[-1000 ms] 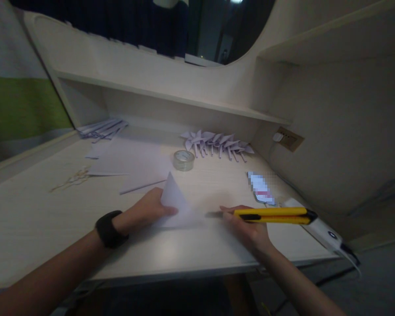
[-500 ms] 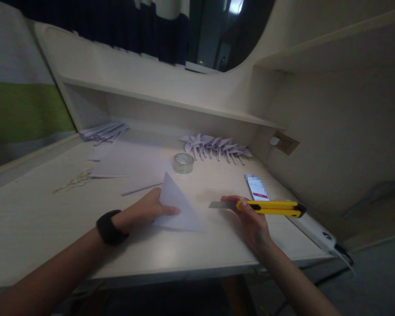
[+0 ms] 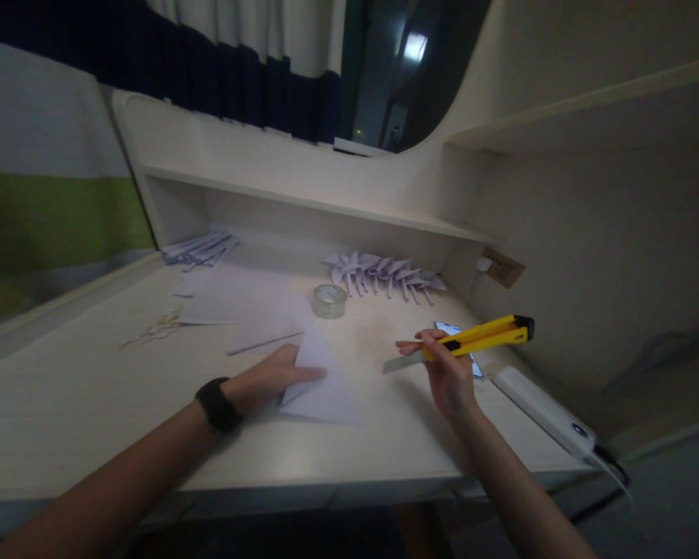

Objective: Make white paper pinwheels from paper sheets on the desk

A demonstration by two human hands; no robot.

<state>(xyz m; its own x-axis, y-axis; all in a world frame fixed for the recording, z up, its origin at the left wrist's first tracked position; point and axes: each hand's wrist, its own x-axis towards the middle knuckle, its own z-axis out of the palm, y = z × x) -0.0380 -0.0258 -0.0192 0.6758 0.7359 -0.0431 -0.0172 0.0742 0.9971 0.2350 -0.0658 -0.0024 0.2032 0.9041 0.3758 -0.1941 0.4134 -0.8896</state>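
Observation:
My left hand (image 3: 283,373), with a black band on the wrist, grips the left edge of a folded white sheet of paper (image 3: 326,400); the thumb lies on top and the other fingers are hidden beneath. The sheet is triangular, its point toward the back of the desk. In my right hand (image 3: 450,373) is a yellow utility knife (image 3: 483,335), its blade out and pointing left toward the paper but apart from it. Just beyond my left hand lies a thin paper stick (image 3: 265,343).
A roll of clear tape (image 3: 329,301) stands mid-desk before several paper pinwheels (image 3: 384,272). Paper sheets (image 3: 238,291), a pile of paper strips (image 3: 203,250) and thin twisted scraps (image 3: 154,328) lie left. At right are a phone (image 3: 476,366) and a white power strip (image 3: 544,411).
The knife has tilted, its blade now angled down and its handle end raised. My left hand still holds the paper in place. The whole view has shifted slightly.

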